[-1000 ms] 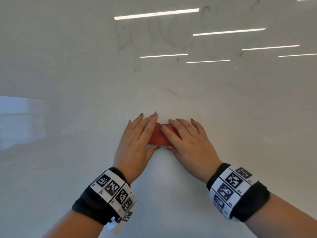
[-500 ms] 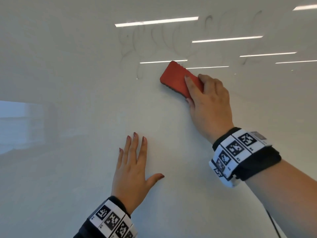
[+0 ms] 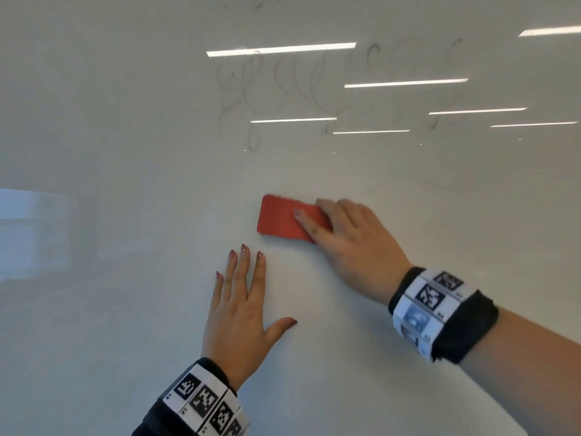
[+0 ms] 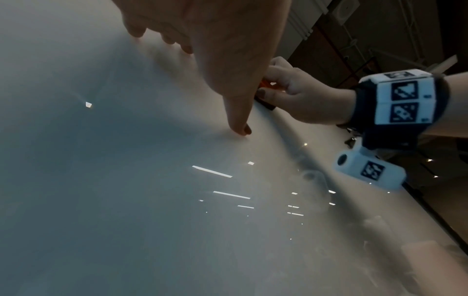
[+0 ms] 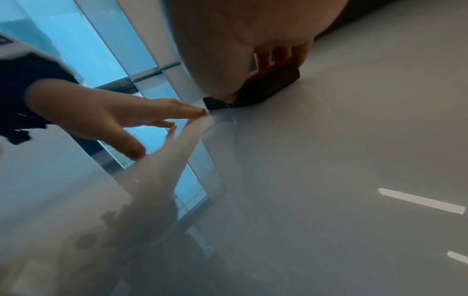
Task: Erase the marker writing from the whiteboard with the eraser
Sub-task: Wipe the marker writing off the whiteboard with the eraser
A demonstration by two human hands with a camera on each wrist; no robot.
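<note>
A red eraser lies flat against the glossy whiteboard, and my right hand grips its right end, thumb across the red back. Its dark felt side presses on the board in the right wrist view. Faint grey looped marker writing sits higher on the board, well above the eraser, with a thin faint stroke to the upper right. My left hand rests flat on the board below and left of the eraser, fingers straight, holding nothing; its fingertips touch the surface.
Ceiling light strips and a window reflect in the shiny board. The board's right edge shows in the left wrist view, with a dim room beyond it.
Both hands were on the eraser a second ago. The right hand swept it up toward the writing and has now brought it back down; the left hand let go and lies flat on the board.
</note>
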